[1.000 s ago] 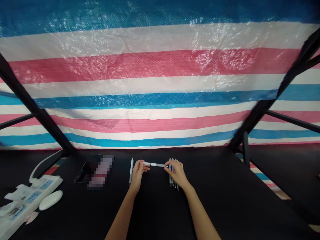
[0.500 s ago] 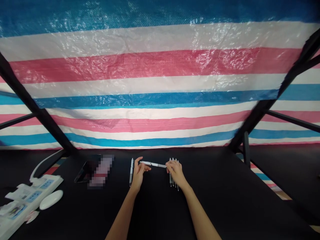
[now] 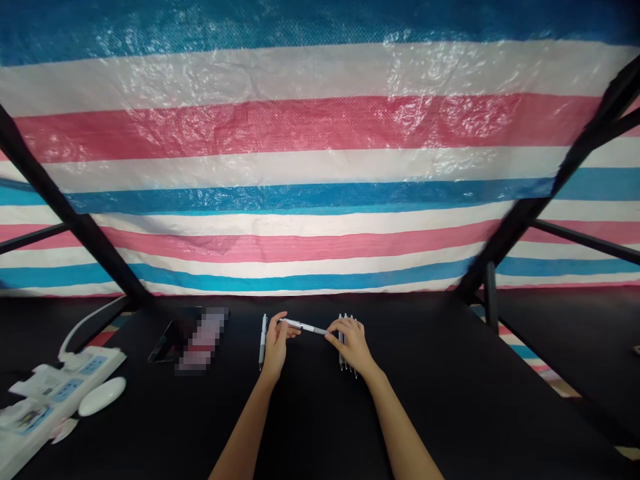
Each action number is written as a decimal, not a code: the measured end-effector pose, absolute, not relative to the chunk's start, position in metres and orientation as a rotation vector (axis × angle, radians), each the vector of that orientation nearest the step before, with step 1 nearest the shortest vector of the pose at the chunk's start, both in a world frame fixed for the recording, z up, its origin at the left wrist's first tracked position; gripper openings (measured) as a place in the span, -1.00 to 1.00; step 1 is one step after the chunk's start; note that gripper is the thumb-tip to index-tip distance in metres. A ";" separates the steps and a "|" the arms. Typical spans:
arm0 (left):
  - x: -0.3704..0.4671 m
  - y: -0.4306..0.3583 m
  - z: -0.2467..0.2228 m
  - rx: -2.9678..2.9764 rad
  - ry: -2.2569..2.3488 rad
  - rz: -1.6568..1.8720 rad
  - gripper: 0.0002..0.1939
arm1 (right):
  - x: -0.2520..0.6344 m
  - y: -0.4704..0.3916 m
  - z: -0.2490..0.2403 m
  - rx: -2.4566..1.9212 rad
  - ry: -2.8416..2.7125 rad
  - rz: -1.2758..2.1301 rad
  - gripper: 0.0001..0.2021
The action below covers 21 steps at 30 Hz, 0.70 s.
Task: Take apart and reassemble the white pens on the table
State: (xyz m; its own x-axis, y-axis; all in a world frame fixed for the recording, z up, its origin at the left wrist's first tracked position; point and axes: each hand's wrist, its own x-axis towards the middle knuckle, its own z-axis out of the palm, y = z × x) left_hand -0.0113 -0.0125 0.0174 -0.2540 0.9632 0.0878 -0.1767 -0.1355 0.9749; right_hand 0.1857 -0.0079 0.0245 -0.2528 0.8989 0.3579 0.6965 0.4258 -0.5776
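Observation:
A white and grey pen (image 3: 306, 327) is held crosswise between my two hands above the black table. My left hand (image 3: 276, 343) grips its left end between thumb and fingers. The fingertips of my right hand (image 3: 350, 340) pinch its grey right end. Under and beside my right hand lie several similar pens (image 3: 342, 360) side by side, partly hidden by the hand. Another white and grey pen (image 3: 263, 343) lies lengthwise just left of my left hand.
On the left are a white power strip (image 3: 75, 393) with plugs, a white oval object (image 3: 103, 397) and a dark phone (image 3: 167, 343) beside a blurred patch. Black frame bars (image 3: 530, 207) and a striped sheet (image 3: 300, 247) stand behind the black table (image 3: 320, 420).
The right end of the held pen has shifted slightly left, and my right fingertips have moved left with it. My left hand has barely moved.

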 end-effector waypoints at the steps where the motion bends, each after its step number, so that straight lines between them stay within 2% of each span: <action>1: -0.011 -0.012 0.017 1.018 1.187 1.558 -0.55 | 0.185 -0.008 0.025 -1.340 -2.039 0.388 -0.78; 13: -0.012 -0.009 0.012 0.923 1.135 1.627 -0.51 | 0.181 -0.012 0.028 -1.263 -2.114 0.453 -0.78; 17: -0.008 -0.002 0.011 0.625 0.950 1.637 -0.67 | 0.177 -0.016 0.034 -1.147 -2.128 0.559 -0.80; 21: -0.006 0.006 0.011 0.386 0.775 1.426 -0.80 | 0.183 -0.011 0.036 -1.133 -1.905 0.607 -0.73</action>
